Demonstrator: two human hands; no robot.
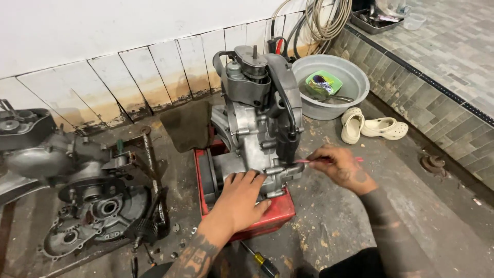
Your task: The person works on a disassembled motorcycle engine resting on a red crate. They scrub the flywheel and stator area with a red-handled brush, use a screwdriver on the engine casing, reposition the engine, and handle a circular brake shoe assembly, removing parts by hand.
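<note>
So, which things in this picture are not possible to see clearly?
- Head view: tip of the pink tool, too thin to tell where it meets the engine.
- Right hand: fingers curl under, so the grip is hidden.
- Red stand: its top is covered by the engine and left hand.
- Screwdriver: cut by the bottom edge.

Engine (257,113): upright on a stand (267,216), centre of floor. Left hand (239,198): flat against engine's near side. Right hand (339,167): just right of engine, holding a thin tool (314,160) whose tip meets a fitting low on the engine. Second engine (77,195): on floor, well left. Cloth (188,126): behind the stand, by the wall. Basin (332,85): behind right, a small tub (323,82) inside. Sandals (373,126): before the basin. Screwdriver (260,260): on floor, before the stand. Hoses (321,20): behind the basin.
</note>
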